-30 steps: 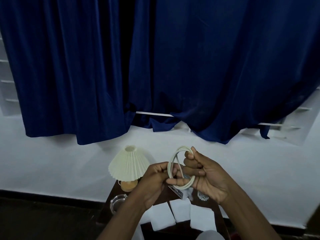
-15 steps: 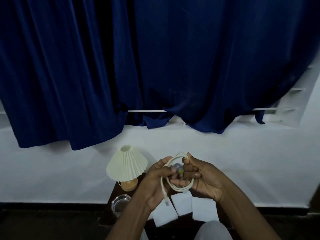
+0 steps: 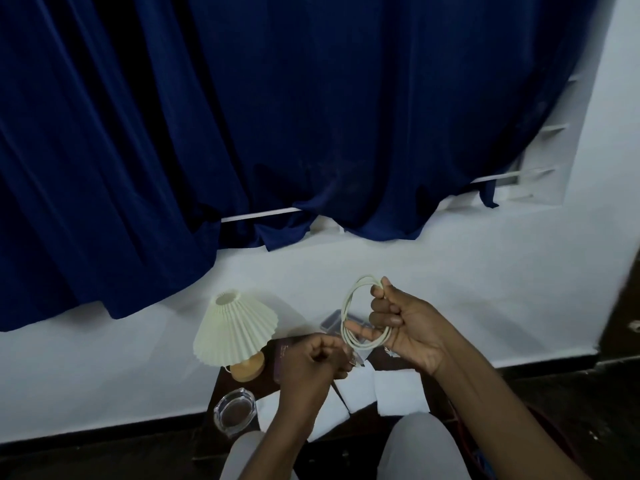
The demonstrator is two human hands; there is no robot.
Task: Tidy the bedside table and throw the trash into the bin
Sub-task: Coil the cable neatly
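A white cable (image 3: 348,306) is wound into a loop, and my right hand (image 3: 405,323) grips that loop above the dark bedside table (image 3: 221,379). My left hand (image 3: 311,362) is lower and to the left, pinching the cable's loose plug end near the loop's bottom. White tissues (image 3: 398,389) lie on the table under my hands. A bin does not show in this view.
A cream pleated lamp (image 3: 235,332) stands at the table's back left, with a glass ashtray (image 3: 235,412) in front of it. A clear plastic box (image 3: 334,320) sits behind the cable. Blue curtains (image 3: 277,133) hang above a white wall. My knees (image 3: 419,441) are at the bottom.
My left hand has come off the loop and dropped down-left, now holding only the plug end. My right hand keeps the coil and has lifted it slightly to the right.
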